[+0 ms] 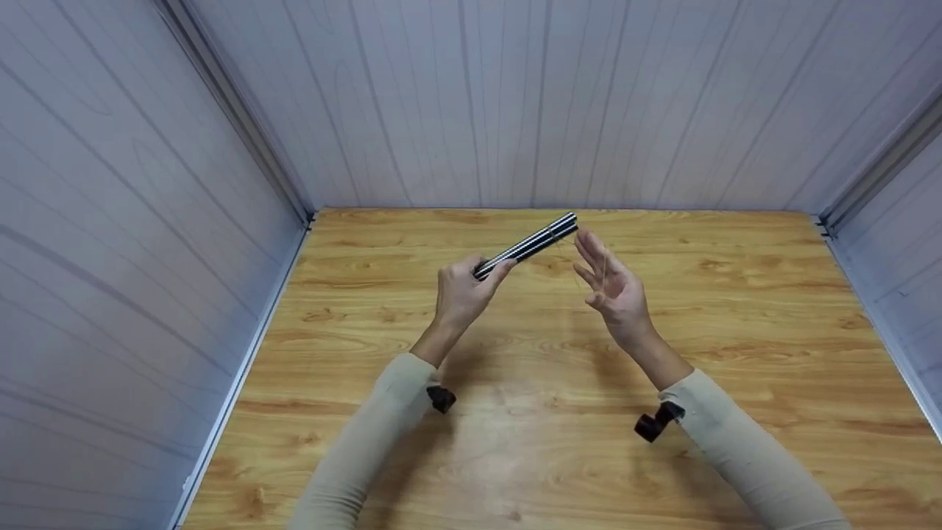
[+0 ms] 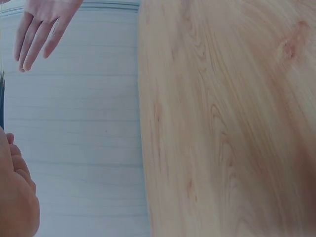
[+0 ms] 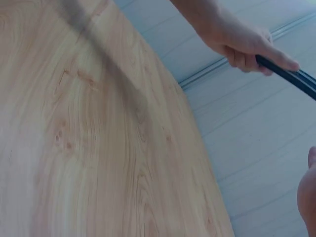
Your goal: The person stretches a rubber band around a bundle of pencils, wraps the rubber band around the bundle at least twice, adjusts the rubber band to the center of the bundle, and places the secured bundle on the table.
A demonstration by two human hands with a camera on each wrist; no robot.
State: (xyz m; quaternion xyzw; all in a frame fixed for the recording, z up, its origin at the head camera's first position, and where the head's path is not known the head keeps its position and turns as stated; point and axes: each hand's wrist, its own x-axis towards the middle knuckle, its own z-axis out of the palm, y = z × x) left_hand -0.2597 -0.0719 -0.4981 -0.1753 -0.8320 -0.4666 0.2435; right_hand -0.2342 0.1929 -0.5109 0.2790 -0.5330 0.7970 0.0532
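Note:
My left hand [image 1: 464, 291] grips the lower end of a bundle of slim, glossy black sticks [image 1: 526, 246], held tilted up to the right above the table. A thin band [image 1: 551, 234] circles the bundle near its far end. Fine strands run from there to my right hand [image 1: 622, 294], whose fingers are extended and spread, with the strands passing over them. In the right wrist view, the left hand [image 3: 242, 42] has its thumb along the black sticks [image 3: 289, 74]. The left wrist view shows the right hand [image 2: 44, 24] with straight fingers; the bundle is mostly out of frame there.
A wood-grain table [image 1: 530, 442] lies beneath both hands. Pale panelled walls enclose it: the back wall [image 1: 508, 103], the left wall [image 1: 110, 258] and the right wall [image 1: 898, 243]. Small black wrist cameras protrude from both sleeves.

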